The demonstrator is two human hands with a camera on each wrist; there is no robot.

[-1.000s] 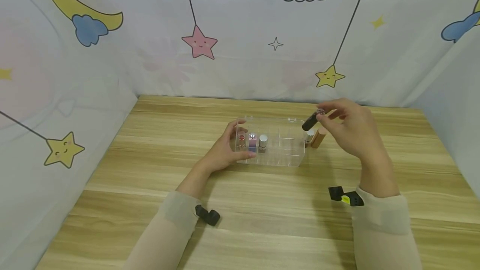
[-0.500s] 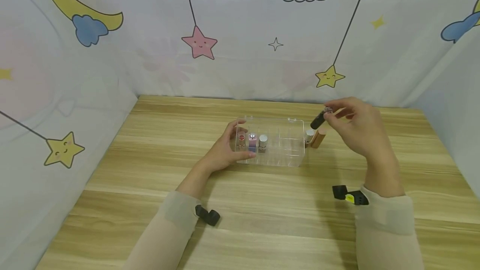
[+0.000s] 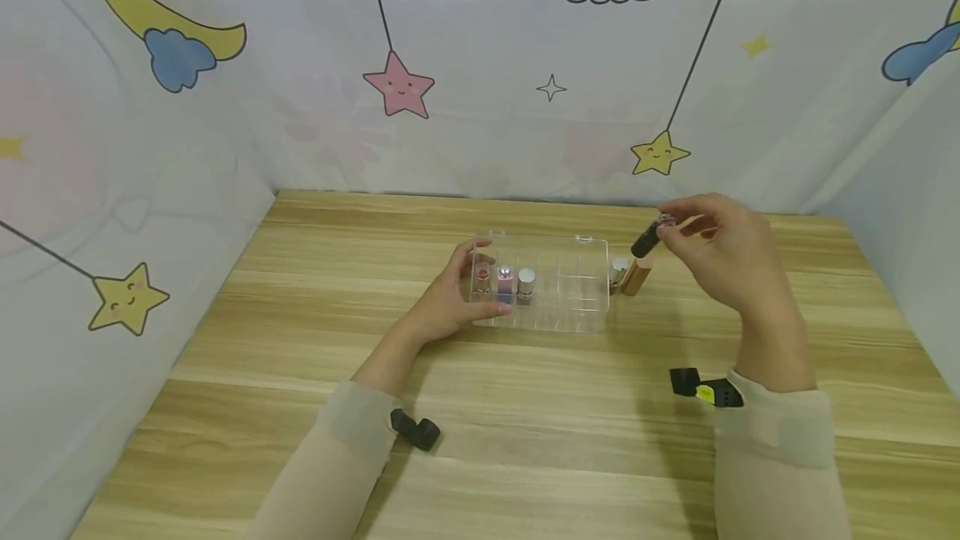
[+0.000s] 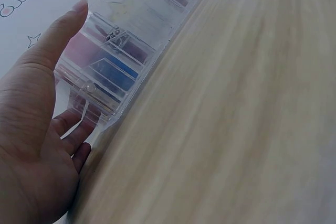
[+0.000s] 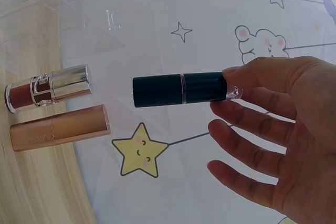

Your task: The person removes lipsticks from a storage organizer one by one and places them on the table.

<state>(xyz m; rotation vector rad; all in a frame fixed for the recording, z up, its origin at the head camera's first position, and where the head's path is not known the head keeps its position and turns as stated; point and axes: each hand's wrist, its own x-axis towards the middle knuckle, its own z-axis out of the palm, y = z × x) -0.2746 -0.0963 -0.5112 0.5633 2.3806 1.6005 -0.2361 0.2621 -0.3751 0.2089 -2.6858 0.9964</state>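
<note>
There were six cosmetics [image 3: 505, 282]: three inside one clear box [image 3: 551, 320], plus one silver-capped tube [image 5: 50, 88], one copper-coloured tube [image 5: 60, 128] and one black tube [image 5: 178, 89] outside it. There were also one left hand [image 3: 447, 300], one right hand [image 3: 726, 257], two sleeves [image 3: 780, 473], two wrist cameras [image 3: 426, 434] and one desk [image 3: 555, 423].

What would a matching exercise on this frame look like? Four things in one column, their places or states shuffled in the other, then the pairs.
Column one
1. Black lipstick tube
2. Clear divided organizer
3. Rose-gold lipstick tube
4. Pink bottle

Column two
A. On the table, outside the organizer
B. Middle of three items in a row inside the organizer
C. Pinched in the air by the right hand
D. Gripped at one end by the left hand

Pairs: 1-C, 2-D, 3-A, 4-B
</note>
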